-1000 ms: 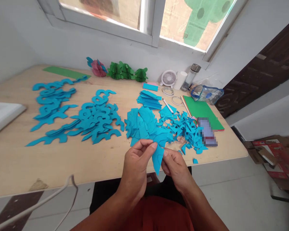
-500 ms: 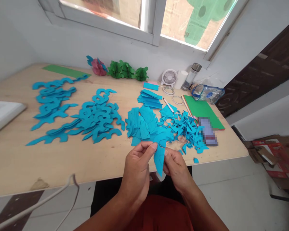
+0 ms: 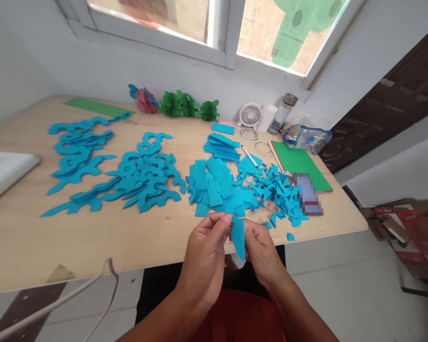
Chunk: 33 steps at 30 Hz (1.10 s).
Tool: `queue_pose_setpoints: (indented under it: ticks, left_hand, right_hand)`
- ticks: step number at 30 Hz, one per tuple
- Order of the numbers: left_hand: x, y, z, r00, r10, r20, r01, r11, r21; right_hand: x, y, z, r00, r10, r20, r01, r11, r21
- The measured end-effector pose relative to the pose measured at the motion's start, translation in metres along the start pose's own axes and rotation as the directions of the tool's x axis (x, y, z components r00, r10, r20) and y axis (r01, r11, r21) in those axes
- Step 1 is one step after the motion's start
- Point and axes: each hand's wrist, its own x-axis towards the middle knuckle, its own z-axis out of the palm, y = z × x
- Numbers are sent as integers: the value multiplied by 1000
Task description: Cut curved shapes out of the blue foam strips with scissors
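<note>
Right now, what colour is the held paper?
The held paper is blue, clearest in the head view.

The person wears a dark red top [image 3: 249, 311], its cloth plain where it shows, with soft folds and a deeper shade toward the middle. Below it are black bottoms [image 3: 160, 282], matte and unpatterned in the visible parts. The left hand [image 3: 207, 249] and right hand [image 3: 262, 247] are bare, and both forearms [image 3: 173, 304] are uncovered, slim at the wrists and broader toward the elbows
</note>
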Motion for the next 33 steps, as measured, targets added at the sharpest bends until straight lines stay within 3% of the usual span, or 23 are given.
queue_pose_setpoints:
  ticks: [12,18,33]
  left_hand:
    - [-2,4,-4,999,33,-2,-33,997,71]
    - [1,11,-6,994,106,-2,-105,990,95]
    - [-2,7,-9,988,151,-18,-148,981,123]
  right_hand:
    - [-1,1,2,1000,-5,26,4,999,32]
    - [-2,1,1,999,12,36,-13,1000,25]
    - [-4,-1,2,996,-42,79,42,999,-2]
